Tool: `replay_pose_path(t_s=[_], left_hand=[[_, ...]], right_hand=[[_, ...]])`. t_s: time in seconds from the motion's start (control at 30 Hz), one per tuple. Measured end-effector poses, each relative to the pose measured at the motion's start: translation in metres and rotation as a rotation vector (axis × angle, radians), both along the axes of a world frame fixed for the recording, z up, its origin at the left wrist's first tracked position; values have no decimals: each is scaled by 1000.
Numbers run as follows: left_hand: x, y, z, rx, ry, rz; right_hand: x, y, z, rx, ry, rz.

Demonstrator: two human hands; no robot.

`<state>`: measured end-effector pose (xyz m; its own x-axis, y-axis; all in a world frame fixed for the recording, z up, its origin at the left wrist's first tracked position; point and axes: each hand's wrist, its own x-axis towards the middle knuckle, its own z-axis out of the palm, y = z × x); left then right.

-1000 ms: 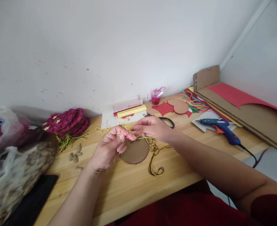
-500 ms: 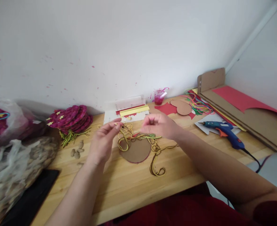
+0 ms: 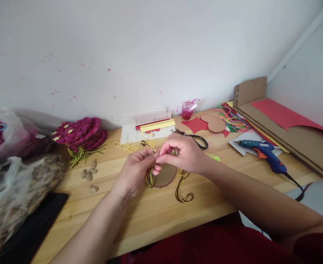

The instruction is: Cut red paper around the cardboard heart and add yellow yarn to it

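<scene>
My left hand (image 3: 136,170) is closed, pinching yellow and dark yarn (image 3: 149,179) whose strands hang below its fingers. My right hand (image 3: 182,154) meets it at the fingertips, thumb and fingers pinched together; what lies between them is too small to make out. Under both hands a round cardboard disc (image 3: 165,176) with a purple rim lies on the table, partly covered. A looped tail of yellow and dark cord (image 3: 183,196) trails on the wood beside the disc. Black-handled scissors (image 3: 201,141) lie behind my right hand.
Left are peanuts (image 3: 89,175), a bag of peanuts (image 3: 44,183) and stacked purple pieces (image 3: 81,134). Paper strips (image 3: 157,125) and a cup of purple paint (image 3: 188,112) stand along the wall. A glue gun (image 3: 263,148) and cardboard sheets (image 3: 293,132) occupy the right.
My hands have come together at the fingertips, the right moving left and slightly down, the left moving right. The scissors now show behind my right hand.
</scene>
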<state>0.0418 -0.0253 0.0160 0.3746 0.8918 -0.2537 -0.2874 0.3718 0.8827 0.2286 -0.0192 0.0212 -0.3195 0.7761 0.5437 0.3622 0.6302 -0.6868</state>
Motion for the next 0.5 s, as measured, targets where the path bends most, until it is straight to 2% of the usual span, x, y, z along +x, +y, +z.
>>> replay_pose_path(t_s=[0.17,0.3,0.4,0.5], left_hand=[[-5,5,2,13,-38,-14],[-8,6,1,-37,-28,-43],[-10,6,0,-86,-13,-90],[-11,6,-1,-111,-7,-133]], right_hand=[[3,0,5,-144,25,71],[4,1,5,-275,74,7],[5,2,3,-384,116,49],[5,3,3,-375,111,80]])
